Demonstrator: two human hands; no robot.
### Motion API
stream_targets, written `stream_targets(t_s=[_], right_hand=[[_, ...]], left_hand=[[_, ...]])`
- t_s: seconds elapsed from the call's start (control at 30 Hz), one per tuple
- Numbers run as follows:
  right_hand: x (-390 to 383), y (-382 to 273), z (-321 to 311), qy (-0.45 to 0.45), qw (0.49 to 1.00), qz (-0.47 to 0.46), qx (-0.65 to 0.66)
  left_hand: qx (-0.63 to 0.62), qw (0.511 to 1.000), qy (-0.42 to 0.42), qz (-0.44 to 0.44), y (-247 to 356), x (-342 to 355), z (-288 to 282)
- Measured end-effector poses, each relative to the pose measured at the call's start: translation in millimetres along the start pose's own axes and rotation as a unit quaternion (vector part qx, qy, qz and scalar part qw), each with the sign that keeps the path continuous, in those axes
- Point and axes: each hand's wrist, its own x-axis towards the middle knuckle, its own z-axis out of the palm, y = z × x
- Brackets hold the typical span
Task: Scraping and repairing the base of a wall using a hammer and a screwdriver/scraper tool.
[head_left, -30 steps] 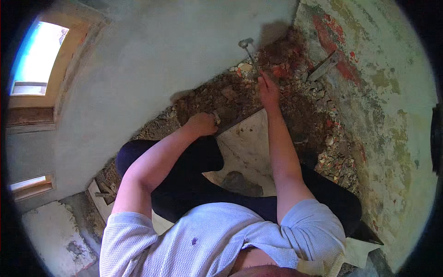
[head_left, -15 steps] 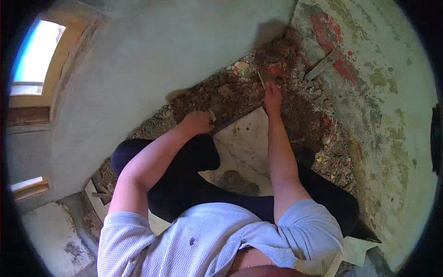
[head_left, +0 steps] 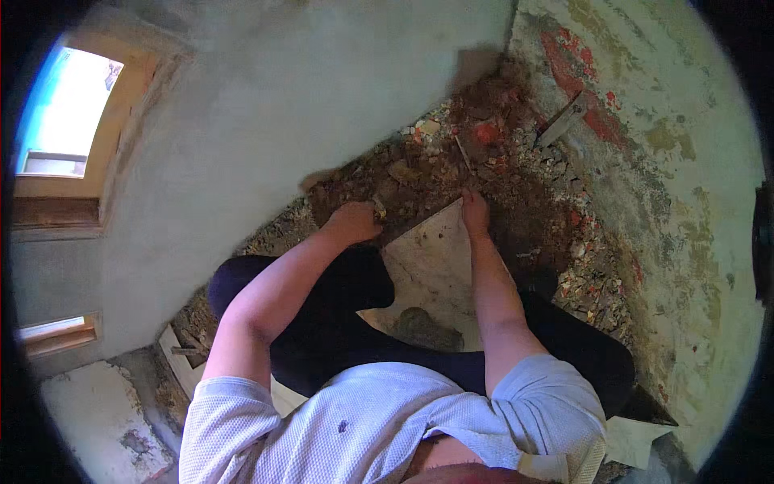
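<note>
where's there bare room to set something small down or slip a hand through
Mostly bare: the pale slab's middle, bordered by the left trouser leg, right forearm and dark patch. A hand could probably pass between the left hand and right hand. Crowded: the rubble beyond the slab's far edge, where a thin stick-like piece shows.

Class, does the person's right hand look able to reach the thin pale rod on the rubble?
Probably yes: the right hand, at the pale tile, is just short of the rod, with only rubble visible between.
</note>
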Motion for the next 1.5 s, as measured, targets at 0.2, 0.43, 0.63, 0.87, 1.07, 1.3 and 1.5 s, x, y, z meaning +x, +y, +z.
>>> stream_targets(t_s=[0.2, 0.43, 0.63, 0.87, 1.07, 1.3, 1.5], right_hand=[[-7.0, -112.3, -72.0, 0.148, 0.948, -0.23, 0.164], [13.5, -64.5, -55.6, 0.147, 0.935, -0.272, 0.175], [-2.1, 14.3, -13.9, -0.027, 0.997, 0.007, -0.072], [9.7, -77.5, -56.0, 0.074, 0.988, -0.126, 0.048], [-4.9, -83.9, -58.6, 0.136, 0.968, -0.173, 0.118], [-9.3, -10.6, -39.6, 0.003, 0.985, -0.002, -0.174], [-9.8, -59.8, -59.4, 0.059, 0.992, -0.113, -0.018]], left_hand=[[-0.004, 1.0, 0.027, 0.006, -1.8, 8.6, 2.2], [-0.013, 1.0, -0.018, -0.002, 8.3, 8.0, -1.8], [-0.001, 1.0, -0.019, 0.003, 6.8, 6.6, 2.5], [-0.017, 1.0, -0.012, -0.013, 1.5, 2.0, 0.4], [-0.007, 1.0, -0.029, -0.002, -0.5, -0.5, 0.5], [0.016, 0.999, -0.039, 0.001, 1.4, 6.1, 7.0], [0.008, 1.0, -0.014, -0.005, 3.2, 5.2, 3.7]])
